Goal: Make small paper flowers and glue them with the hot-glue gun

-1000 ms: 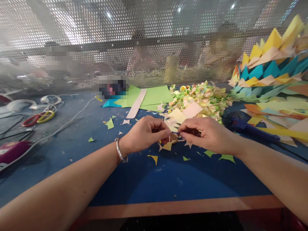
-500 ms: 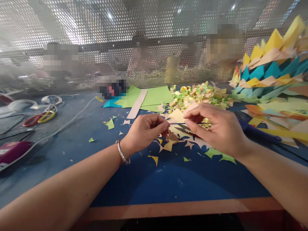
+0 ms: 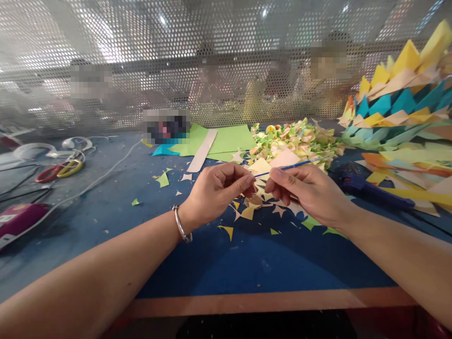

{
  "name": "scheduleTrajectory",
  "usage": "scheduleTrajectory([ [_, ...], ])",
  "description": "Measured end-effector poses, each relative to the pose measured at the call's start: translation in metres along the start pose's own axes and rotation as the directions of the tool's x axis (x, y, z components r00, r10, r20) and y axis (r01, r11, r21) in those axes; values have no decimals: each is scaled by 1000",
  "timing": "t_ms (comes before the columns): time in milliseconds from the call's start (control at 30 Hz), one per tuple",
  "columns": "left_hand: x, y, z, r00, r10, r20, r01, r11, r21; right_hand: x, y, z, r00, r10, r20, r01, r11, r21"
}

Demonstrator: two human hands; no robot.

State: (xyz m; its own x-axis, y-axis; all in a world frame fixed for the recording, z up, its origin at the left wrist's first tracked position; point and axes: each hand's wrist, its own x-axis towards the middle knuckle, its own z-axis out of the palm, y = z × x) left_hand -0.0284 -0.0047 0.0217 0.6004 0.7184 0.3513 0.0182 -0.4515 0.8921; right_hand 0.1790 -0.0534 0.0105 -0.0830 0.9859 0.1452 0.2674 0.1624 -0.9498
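My right hand (image 3: pixel 309 190) grips a thin blue stick (image 3: pixel 295 165) between thumb and forefinger. The stick slants up to the right, and its far end juts out past the knuckles. At the stick's lower left tip, my left hand (image 3: pixel 222 190) is closed in a pinch; any small paper piece within those fingers is hidden. Both hands hover over cut paper scraps (image 3: pixel 278 211) on the blue table (image 3: pixel 247 268). Just behind the fingers lie pale yellow and pink paper pieces (image 3: pixel 260 165).
Behind are green sheets (image 3: pixel 229 139), a pale paper strip (image 3: pixel 203 150) and a heap of small curled papers (image 3: pixel 300 136). At right lie a blue glue gun (image 3: pixel 374 190) and a folded-paper construction (image 3: pixel 395 106). Scissors (image 3: pixel 70 168), a cable and a purple box (image 3: pixel 23 223) occupy the left.
The blue stick has gone from nearly level to tilted, its right end raised. My right hand has moved slightly left and down, its fingers curling in more. My left hand keeps its pinch.
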Motion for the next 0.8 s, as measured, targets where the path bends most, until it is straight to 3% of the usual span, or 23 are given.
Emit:
scheduleTrajectory([
  [100, 0, 1, 1, 1000, -19, 12, 19, 1000, -9, 1, -1, 4, 1000, -15, 7, 13, 980, 196],
  [233, 0, 0, 1, 998, -52, 21, 53, 998, -32, 1, -7, 6, 999, -35, 17, 28, 952, 304],
  [633, 1, 0, 1, 989, -106, 108, 117, 988, -105, 2, -4, 3, 998, -31, 47, 17, 960, 279],
  [800, 1, -1, 1, 986, -118, 118, 125, 991, -48, 2, -3, 2, 998, -16, 62, 1, 972, 236],
])
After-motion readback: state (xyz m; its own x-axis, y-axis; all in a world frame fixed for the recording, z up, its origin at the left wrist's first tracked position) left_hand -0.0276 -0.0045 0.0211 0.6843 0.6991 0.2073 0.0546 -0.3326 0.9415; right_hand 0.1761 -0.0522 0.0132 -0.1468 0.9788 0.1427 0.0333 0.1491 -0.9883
